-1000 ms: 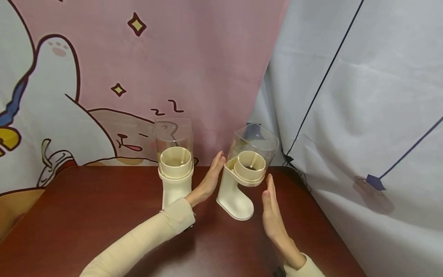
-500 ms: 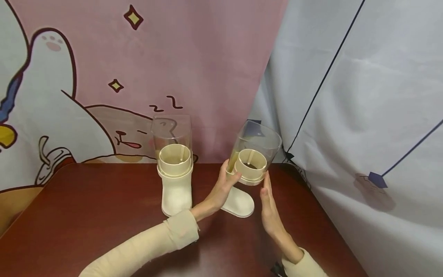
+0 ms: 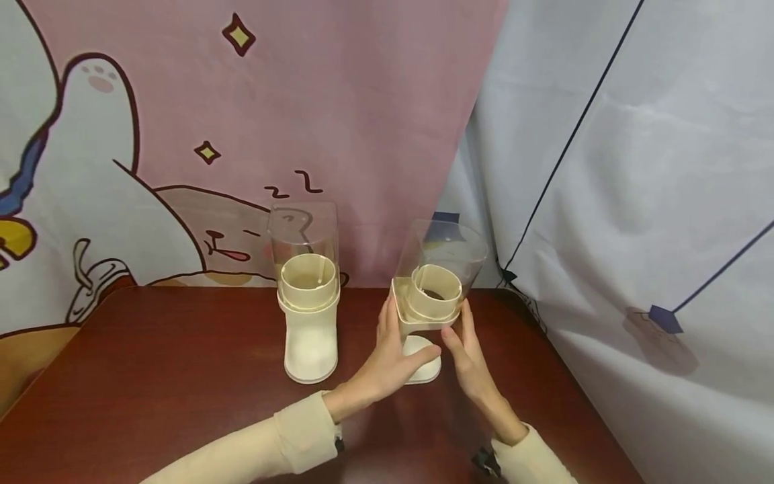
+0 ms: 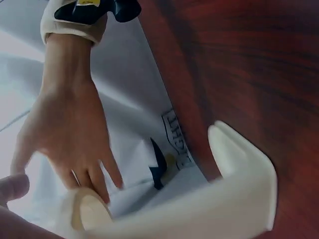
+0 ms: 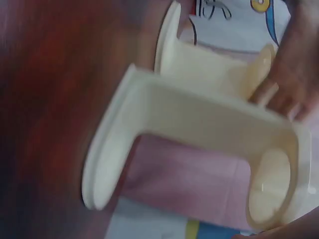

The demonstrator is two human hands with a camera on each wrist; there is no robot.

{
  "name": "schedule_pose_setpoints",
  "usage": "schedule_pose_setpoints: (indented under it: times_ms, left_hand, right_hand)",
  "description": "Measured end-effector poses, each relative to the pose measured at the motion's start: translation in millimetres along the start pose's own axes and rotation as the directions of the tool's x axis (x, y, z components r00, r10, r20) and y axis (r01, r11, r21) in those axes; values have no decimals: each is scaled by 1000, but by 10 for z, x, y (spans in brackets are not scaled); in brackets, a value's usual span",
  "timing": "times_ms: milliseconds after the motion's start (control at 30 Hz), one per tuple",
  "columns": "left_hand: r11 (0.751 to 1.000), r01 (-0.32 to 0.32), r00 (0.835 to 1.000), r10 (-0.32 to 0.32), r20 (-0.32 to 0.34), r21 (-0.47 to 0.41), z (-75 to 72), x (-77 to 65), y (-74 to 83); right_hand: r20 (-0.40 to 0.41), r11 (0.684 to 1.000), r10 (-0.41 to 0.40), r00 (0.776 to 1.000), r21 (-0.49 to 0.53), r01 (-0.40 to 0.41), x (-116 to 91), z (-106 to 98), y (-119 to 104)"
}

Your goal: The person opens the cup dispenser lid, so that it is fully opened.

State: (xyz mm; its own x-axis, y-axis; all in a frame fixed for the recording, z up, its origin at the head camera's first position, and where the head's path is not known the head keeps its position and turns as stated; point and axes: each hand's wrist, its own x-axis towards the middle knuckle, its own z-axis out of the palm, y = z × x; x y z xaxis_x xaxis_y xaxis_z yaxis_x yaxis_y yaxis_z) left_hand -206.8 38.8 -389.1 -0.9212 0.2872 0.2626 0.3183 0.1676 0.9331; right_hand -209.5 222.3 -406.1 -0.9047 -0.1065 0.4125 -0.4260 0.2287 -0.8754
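Both hands hold a cream dispenser stand (image 3: pixel 432 308) with a clear open-topped tank and a ring inside; its foot is on the table. My left hand (image 3: pixel 385 363) lies along its left side, thumb across the front of the post. On the other side, my right hand (image 3: pixel 474 370) has its fingers at the platform's edge and the thumb in front. The left wrist view shows the stand's post (image 4: pixel 199 211) and the right hand (image 4: pixel 75 129) at the ring. In the right wrist view, the C-shaped stand (image 5: pixel 194 112) is close up, with left fingers (image 5: pixel 291 97) behind it.
A second, matching dispenser (image 3: pixel 310 343) stands upright to the left on the dark red-brown table (image 3: pixel 181 356). A pink printed cloth (image 3: pixel 375 121) hangs behind the table, and a pale cloth (image 3: pixel 635 202) hangs along the right side.
The left hand has moved onto the right dispenser, and the right hand has come in against it. The dispenser has turned and now faces more to the front. The other dispenser stays put.
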Motion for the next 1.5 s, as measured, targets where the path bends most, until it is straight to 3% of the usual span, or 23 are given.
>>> schedule_pose_setpoints:
  times_ms: [133, 233, 300, 400, 533, 767, 1200, 1300, 1500]
  left_hand:
    - [996, -20, 1000, 19, 16, 89, -189, 184, -191]
    - [983, -73, 994, 57, 95, 167, -303, 445, -334]
    - [980, -101, 986, 76, 151, 172, -333, 590, -397]
    - [985, -123, 980, 102, 174, 118, -302, 689, -453]
    - [988, -136, 980, 125, 154, 67, -227, 681, -495]
    - [977, -183, 972, 163, 171, 112, -224, 685, -514]
    - [968, -230, 965, 213, 153, 101, -201, 779, -525]
    - [966, -231, 962, 209, 174, 119, -197, 749, -548]
    - [954, -264, 954, 237, 186, 139, -218, 736, -528]
  right_hand:
    - [7, 987, -141, 990, 80, 141, 146, -161, -16]
    - [9, 949, -259, 966, 187, 252, 404, -279, -84]
    - [18, 927, -297, 955, 246, 284, 595, -317, -137]
    - [8, 898, -333, 943, 307, 315, 806, -283, -176]
    - [-90, 851, -401, 912, 333, 407, 910, -153, -151]
    - [-208, 791, -464, 861, 341, 508, 904, -45, -149]
    - [-247, 754, -449, 859, 410, 513, 1003, -76, -136]
    - [-259, 743, -471, 843, 399, 538, 962, -54, -128]
    - [-289, 728, -545, 787, 301, 616, 948, -18, -161]
